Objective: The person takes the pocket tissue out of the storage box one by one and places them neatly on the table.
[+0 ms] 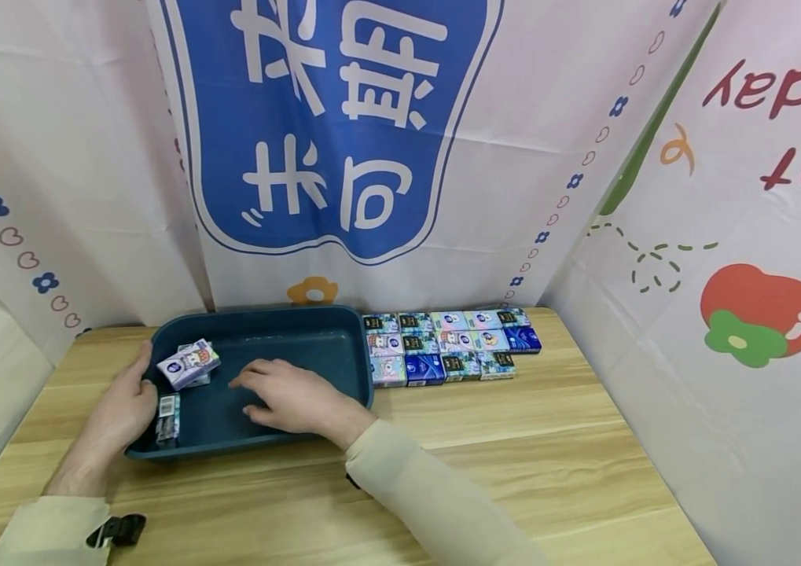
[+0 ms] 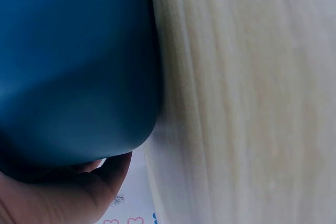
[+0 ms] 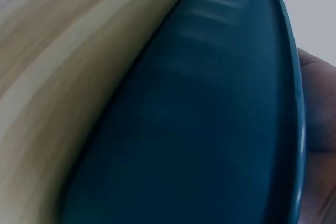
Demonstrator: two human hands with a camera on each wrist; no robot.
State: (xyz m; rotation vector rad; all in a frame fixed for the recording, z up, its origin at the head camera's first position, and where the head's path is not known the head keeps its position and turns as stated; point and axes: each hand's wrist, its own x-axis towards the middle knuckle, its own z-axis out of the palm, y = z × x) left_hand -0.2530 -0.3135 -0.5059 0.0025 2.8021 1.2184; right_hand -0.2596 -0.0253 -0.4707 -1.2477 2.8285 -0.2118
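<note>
A dark teal plastic tray point(image 1: 219, 417) sits on the left part of the table. My left hand point(image 1: 117, 409) grips its left end at the rim; in the left wrist view that hand point(image 2: 68, 198) lies against the outside of the tray wall point(image 2: 79, 98). Over the tray's middle is my right hand point(image 1: 294, 397), fingers loosely bent and holding nothing. Inside, at the left end, a white and purple tissue pack point(image 1: 188, 365) lies tilted across another pack. A dark patterned tissue pack point(image 1: 168, 420) rests closer to the front left corner.
Several small tissue packs point(image 1: 458, 341) stand in three tight rows on the wooden table point(image 1: 499, 456), right beside the tray's right end. Printed cloth point(image 1: 499, 181) hangs behind the table, and another printed cloth point(image 1: 655, 330) borders its right side.
</note>
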